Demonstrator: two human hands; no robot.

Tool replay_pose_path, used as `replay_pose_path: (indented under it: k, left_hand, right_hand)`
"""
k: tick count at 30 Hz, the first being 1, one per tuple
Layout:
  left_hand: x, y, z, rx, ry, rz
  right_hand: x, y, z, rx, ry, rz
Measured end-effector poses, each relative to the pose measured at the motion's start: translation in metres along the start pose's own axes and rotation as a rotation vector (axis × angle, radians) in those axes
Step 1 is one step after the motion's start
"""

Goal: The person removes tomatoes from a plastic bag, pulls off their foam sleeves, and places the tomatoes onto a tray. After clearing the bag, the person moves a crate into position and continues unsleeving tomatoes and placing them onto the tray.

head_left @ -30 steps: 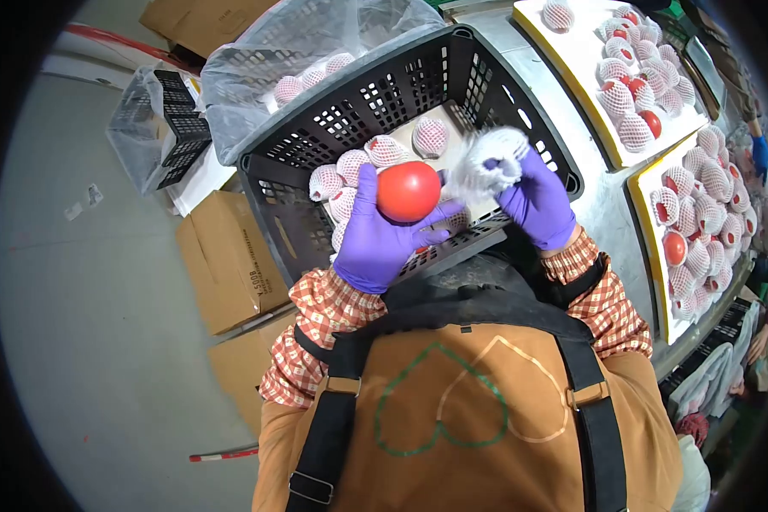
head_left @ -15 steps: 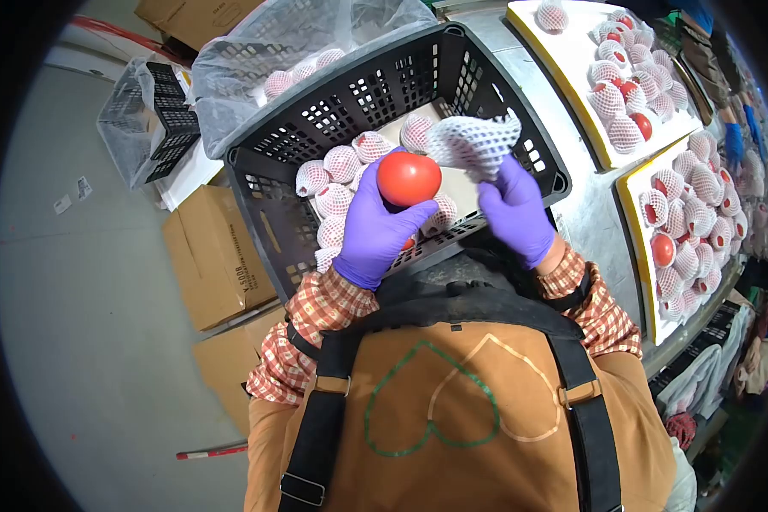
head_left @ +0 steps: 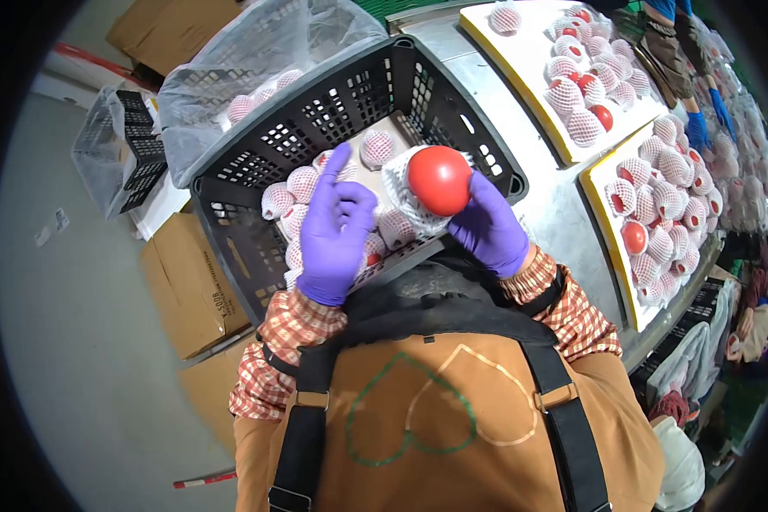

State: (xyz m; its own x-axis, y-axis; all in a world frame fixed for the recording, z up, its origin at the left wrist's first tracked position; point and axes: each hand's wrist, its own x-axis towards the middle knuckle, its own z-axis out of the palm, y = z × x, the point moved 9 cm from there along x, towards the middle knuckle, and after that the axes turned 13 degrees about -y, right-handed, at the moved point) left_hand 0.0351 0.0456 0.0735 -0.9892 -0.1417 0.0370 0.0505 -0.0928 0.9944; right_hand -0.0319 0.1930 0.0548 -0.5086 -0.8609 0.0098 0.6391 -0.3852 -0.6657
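A bare red tomato (head_left: pixel 439 181) rests in a white foam net sleeve (head_left: pixel 404 203) that cups its underside. My right hand (head_left: pixel 497 229), in a purple glove, grips the tomato and sleeve from the right, above the near side of a black plastic crate (head_left: pixel 298 114). To the left, my left hand (head_left: pixel 331 243) holds nothing; its index finger points up and the other fingers are bent. Below it in the crate are several net-wrapped tomatoes (head_left: pixel 302 183). One more wrapped tomato (head_left: pixel 377 149) sits apart on the crate's pale bottom.
To the right, two yellow-edged white trays (head_left: pixel 608 243) hold wrapped tomatoes on a metal table (head_left: pixel 563 218). A plastic-lined crate (head_left: pixel 273 43) stands beyond the black crate. Cardboard boxes (head_left: pixel 192 286) are at left. Another person's blue-gloved hand (head_left: pixel 698 130) shows at upper right.
The tomato has passed from my left hand to my right and now sits in the foam sleeve. My left hand has let go. The view has shifted slightly.
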Motion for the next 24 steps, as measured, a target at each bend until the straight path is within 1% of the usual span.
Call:
replay_pose_path:
  k: [1,2,4,5,6,8,9,10,11,12,13,14,15,16,18,19,20,21,22,23,24]
  left_hand:
    - [0.003,-0.011,-0.004,-0.068,0.028,-0.073]
    - [0.005,-0.012,-0.003,-0.074,0.018,-0.071]
    - [0.007,-0.035,0.011,-0.179,-0.096,-0.291]
    - [0.005,-0.048,0.019,-0.270,-0.191,-0.334]
    - [0.006,-0.051,0.025,-0.267,-0.195,-0.338]
    - [0.009,-0.044,0.058,-0.330,-0.405,-0.238]
    - [0.009,-0.016,0.067,0.052,-0.524,0.024]
    - [0.010,-0.019,0.069,0.054,-0.527,0.020]
    - [0.011,-0.030,0.069,-0.059,-0.499,-0.055]
    - [0.012,-0.039,0.069,-0.171,-0.469,-0.130]
    - [0.015,-0.040,0.070,-0.168,-0.471,-0.133]
    - [0.021,-0.030,0.068,-0.010,-0.446,-0.019]
    - [0.024,-0.019,0.066,0.148,-0.419,0.093]
    - [0.026,-0.019,0.066,0.151,-0.422,0.087]
    - [0.030,-0.041,0.044,-0.351,-0.142,-0.148]
    - [0.031,-0.023,0.039,-0.135,-0.024,-0.173]
    - [0.032,-0.015,0.043,-0.138,-0.030,-0.172]
    - [0.030,0.008,0.044,0.177,-0.024,-0.039]
    - [0.027,0.028,0.052,0.486,-0.018,0.099]
    - [0.024,0.038,0.065,0.484,-0.072,0.220]
    - [0.026,0.039,0.074,0.475,-0.080,0.220]
  right_hand:
    - [0.000,0.002,-0.004,0.146,-0.003,-0.023]
    - [0.003,0.005,-0.006,0.293,-0.010,-0.048]
    - [0.001,0.003,-0.008,0.319,0.013,-0.054]
    - [0.003,0.004,-0.003,0.445,-0.087,-0.062]
    - [0.004,0.003,0.003,0.572,-0.189,-0.070]
    - [0.002,0.003,-0.001,0.590,-0.172,-0.075]
    - [0.002,0.004,-0.002,0.614,-0.172,-0.068]
    - [0.001,0.005,-0.004,0.636,-0.171,-0.061]
    - [-0.002,0.004,-0.005,0.639,-0.170,-0.064]
    - [-0.004,0.001,-0.005,0.572,-0.171,-0.062]
    - [-0.007,-0.001,-0.006,0.506,-0.172,-0.061]
    - [-0.010,-0.006,-0.005,0.511,-0.172,-0.065]
    - [-0.015,-0.009,-0.006,0.294,-0.135,-0.003]
    - [-0.018,-0.012,-0.005,0.079,-0.096,0.060]
    - [-0.016,-0.018,0.004,0.032,-0.135,0.078]
    - [-0.016,-0.023,-0.001,-0.215,-0.089,0.042]
    - [-0.016,-0.029,-0.006,-0.464,-0.037,0.003]
    - [-0.017,-0.032,-0.010,-0.620,-0.002,-0.060]
    - [-0.018,-0.032,-0.017,-0.625,0.015,-0.061]
    - [-0.021,-0.045,-0.020,-0.742,0.071,-0.187]
    - [-0.027,-0.059,-0.018,-0.858,0.123,-0.310]
